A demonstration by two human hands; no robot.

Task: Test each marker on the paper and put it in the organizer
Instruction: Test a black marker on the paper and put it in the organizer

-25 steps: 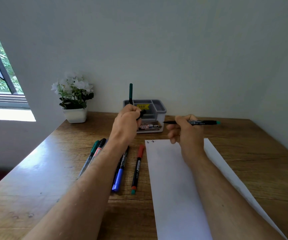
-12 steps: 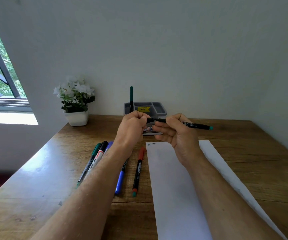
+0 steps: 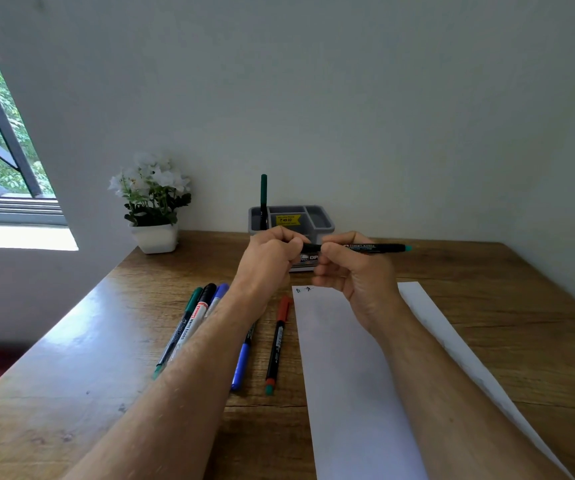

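- Left hand (image 3: pixel 268 258), frame centre: a second ago apart holding the cap, now its grip pinches the cap onto the marker.
- Right hand (image 3: pixel 355 271) pinches the black green-ended marker (image 3: pixel 370 247), level before the grey plastic organizer (image 3: pixel 325 221).
- Judgement: capped; organizer next.

The marker (image 3: pixel 365 247) in the grip is black with a teal end. Behind it stands a grey organizer (image 3: pixel 325 224) with a yellow sticker (image 3: pixel 288 220); below lie white paper (image 3: pixel 344 375) and brown wood-grained tabletop (image 3: pixel 521 306).

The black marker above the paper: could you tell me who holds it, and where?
Both hands: the right hand grips the black marker mid-barrel, the left hand pinches its capped end.
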